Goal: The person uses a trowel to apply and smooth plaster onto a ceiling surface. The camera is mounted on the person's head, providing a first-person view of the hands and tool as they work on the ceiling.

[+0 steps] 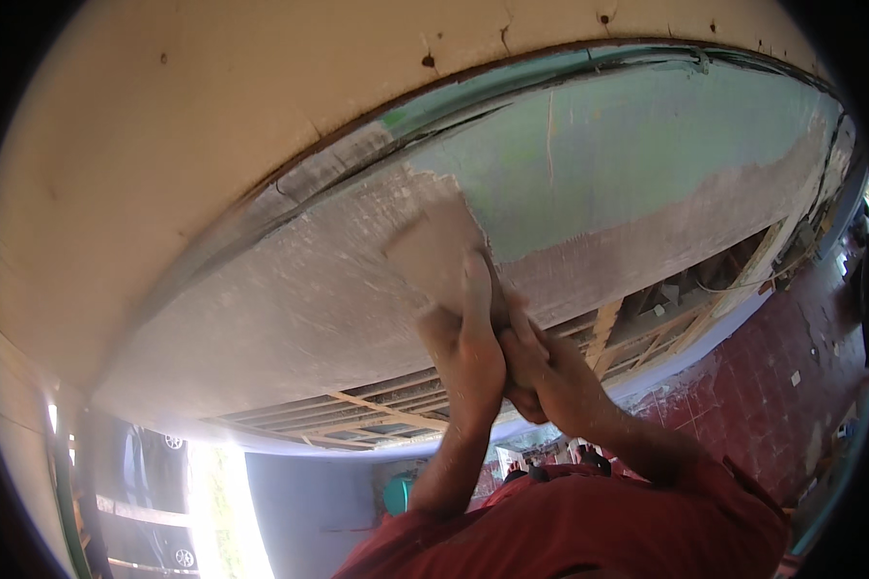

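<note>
While both your hands grasp the scraper [439, 241], its broad blade, blurred, lies over the ragged border between green paint [637, 164] and bared grey surface [251, 318]. Your left hand [471, 338] grips with the thumb extended along the tool; your right hand [548, 372] is clasped round the lower end of it, touching the left. Grip firm on both sides.

Edges: above the scraper, a dark seam [425, 133] bounds the worked face, with a cream panel [183, 125] beyond. Below the scraper, timber slats [386, 410] with gaps between them edge that face, near your wrists. Room: left of the scraper the grey runs wide and flat; right of it, green paint above, a grey-brown band [618, 275] underneath. Your red shirt [589, 521] sits below the scraper, well apart.
</note>
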{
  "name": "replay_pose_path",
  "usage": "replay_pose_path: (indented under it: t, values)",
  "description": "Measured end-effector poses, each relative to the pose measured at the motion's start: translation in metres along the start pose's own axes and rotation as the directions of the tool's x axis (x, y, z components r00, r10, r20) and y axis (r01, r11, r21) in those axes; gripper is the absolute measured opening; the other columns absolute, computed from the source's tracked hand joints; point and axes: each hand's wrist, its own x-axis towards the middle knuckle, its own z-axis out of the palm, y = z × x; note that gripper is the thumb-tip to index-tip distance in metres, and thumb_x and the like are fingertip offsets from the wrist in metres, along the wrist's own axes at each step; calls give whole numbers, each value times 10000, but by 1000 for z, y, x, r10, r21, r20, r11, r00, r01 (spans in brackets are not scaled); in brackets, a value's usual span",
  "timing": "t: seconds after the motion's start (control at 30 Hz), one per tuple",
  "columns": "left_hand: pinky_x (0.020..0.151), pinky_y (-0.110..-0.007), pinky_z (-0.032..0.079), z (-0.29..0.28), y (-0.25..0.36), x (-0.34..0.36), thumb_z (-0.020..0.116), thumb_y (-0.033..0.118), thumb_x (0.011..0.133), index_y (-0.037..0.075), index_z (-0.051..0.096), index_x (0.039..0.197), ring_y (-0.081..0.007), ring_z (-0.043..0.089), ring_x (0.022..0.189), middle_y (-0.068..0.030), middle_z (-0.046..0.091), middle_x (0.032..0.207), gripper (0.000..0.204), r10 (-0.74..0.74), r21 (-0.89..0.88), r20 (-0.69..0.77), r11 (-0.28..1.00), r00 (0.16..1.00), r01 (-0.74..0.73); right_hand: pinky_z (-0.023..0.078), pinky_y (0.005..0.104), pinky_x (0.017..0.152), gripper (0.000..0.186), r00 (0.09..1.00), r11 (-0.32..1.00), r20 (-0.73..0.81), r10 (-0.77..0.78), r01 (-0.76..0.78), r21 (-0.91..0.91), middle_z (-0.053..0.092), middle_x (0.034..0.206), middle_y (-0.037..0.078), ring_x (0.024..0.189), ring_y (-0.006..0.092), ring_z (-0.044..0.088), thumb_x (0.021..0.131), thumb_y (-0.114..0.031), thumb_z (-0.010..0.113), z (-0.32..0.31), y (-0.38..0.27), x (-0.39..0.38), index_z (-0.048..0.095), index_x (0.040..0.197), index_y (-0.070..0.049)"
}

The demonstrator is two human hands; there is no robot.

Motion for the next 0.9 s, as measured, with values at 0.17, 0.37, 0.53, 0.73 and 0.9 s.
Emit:
replay_pose_path:
  t: [0.17,0.37,0.53,0.73,0.9]
  values:
    - [371,-307,434,9,28,7,545,354,1002,-41,560,733,-194,484,354,-99,466,466,478,86,-1,-10,996,996,-86,325,234,411,558,995,995,53,-83,85,-44,472,575,-31,457,40,428,1031,-412,463,8,-26,0,427,1398,7]
    - [439,-255,400,1,39,8,498,358,1031,-78,620,712,-150,525,420,-95,537,494,554,59,9,39,998,997,-60,328,231,412,561,995,996,54,-84,86,-36,481,568,-21,451,42,437,1022,-431,476,18,-30,1,448,1353,22]
    - [442,-258,396,0,35,7,517,334,1028,-75,625,706,-139,526,430,-82,538,503,532,18,-3,31,1000,999,-18,330,233,418,571,995,996,48,-93,93,4,497,607,-16,469,42,432,1023,-439,479,19,-32,1,445,1355,24]
    - [458,-254,404,3,54,11,515,329,1030,-84,635,726,-127,537,456,-71,540,507,527,59,12,41,998,997,-60,293,231,415,521,996,994,93,-10,-1,109,458,633,-36,483,33,388,1040,-413,463,26,-44,-2,435,1370,-12]
    - [469,-253,414,-3,40,6,516,334,1028,-84,637,730,-131,539,458,-84,548,505,527,7,-2,50,1000,999,-7,279,227,410,492,996,987,78,-39,26,161,450,629,-38,473,33,373,1041,-408,462,25,-27,-6,442,1351,-27]
